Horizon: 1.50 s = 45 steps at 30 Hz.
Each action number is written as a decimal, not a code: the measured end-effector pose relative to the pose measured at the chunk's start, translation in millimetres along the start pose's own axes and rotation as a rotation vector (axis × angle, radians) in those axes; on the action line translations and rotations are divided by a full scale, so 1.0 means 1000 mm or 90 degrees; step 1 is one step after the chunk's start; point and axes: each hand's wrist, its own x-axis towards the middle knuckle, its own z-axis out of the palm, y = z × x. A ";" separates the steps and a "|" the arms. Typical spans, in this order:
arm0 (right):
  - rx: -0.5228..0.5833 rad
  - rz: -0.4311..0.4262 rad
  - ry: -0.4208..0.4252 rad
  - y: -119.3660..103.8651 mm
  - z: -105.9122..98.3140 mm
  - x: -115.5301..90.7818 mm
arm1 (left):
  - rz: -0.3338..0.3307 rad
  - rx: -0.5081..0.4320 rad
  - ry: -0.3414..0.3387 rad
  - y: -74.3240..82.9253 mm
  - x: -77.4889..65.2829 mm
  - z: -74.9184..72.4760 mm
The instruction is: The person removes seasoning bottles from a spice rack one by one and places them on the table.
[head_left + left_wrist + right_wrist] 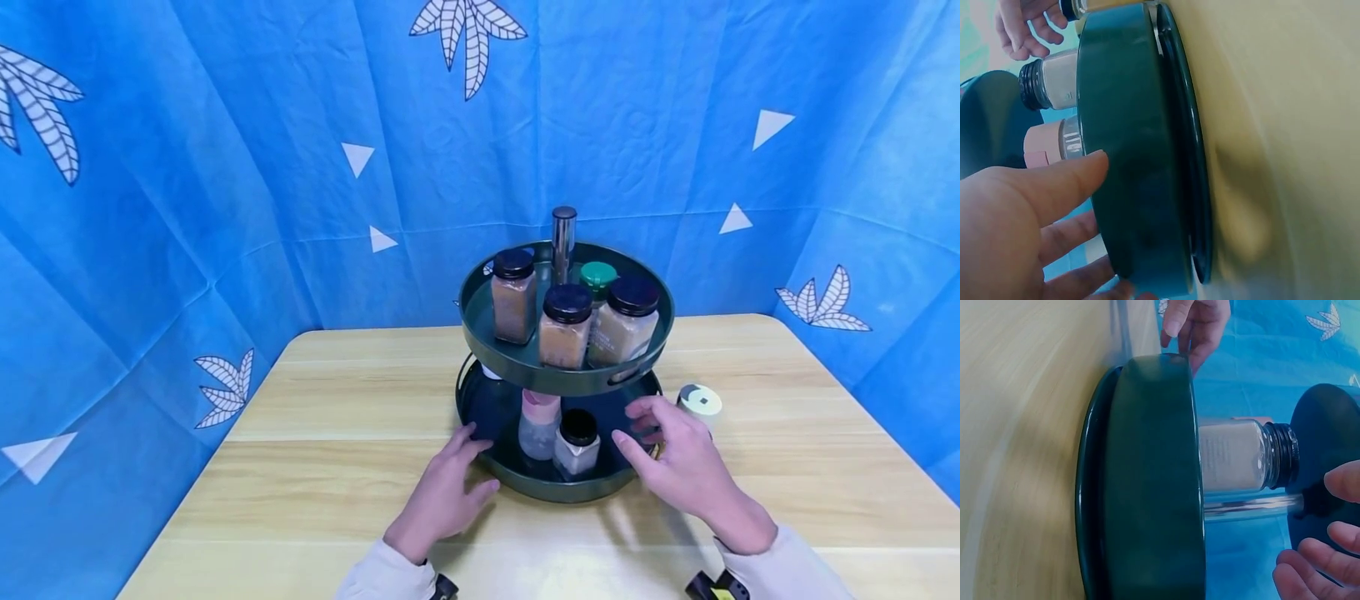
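"What do the hands have hold of?"

"Nothing that I can see. The left hand (442, 493) is loosely spread at the near-left wall of the lower tray (566, 490), thumb apart from fingers; whether it presses there, I can't tell. The right hand (682, 458) is half curved over the tray's right side, a wide gap between thumb and fingers."

"Why so wide?"

"Probably because the tray is broad and round; a hand at each flank suits that curve."

"So the two-tier rack (567, 382) sits where?"

"On the wooden tabletop (360, 400), its lower level between the hands. In there, a pink-capped bottle (540, 427) and a small black-lidded jar (577, 450) stand upright side by side; the raised wall presumably keeps them from sliding off."

"And farther out?"

"Above, three black-lidded jars (566, 333) and a green-capped container (598, 277) stand around the shiny post (563, 237). A pale-lidded canister (699, 402) is outside the rack, just beyond the right hand."
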 end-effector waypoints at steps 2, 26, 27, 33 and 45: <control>-0.001 0.004 -0.010 -0.002 0.001 0.001 | -0.007 -0.010 0.001 -0.002 -0.001 0.001; 0.005 0.067 -0.199 -0.001 0.035 0.002 | -0.012 -0.050 0.029 -0.008 -0.002 0.014; 0.004 0.067 -0.201 -0.001 0.036 0.002 | -0.011 -0.051 0.029 -0.009 -0.002 0.014; 0.003 0.061 -0.202 0.001 0.043 0.002 | -0.011 -0.046 0.030 -0.012 -0.001 0.014; -0.017 0.062 -0.210 0.001 0.044 0.001 | -0.026 -0.073 0.015 -0.012 0.000 0.015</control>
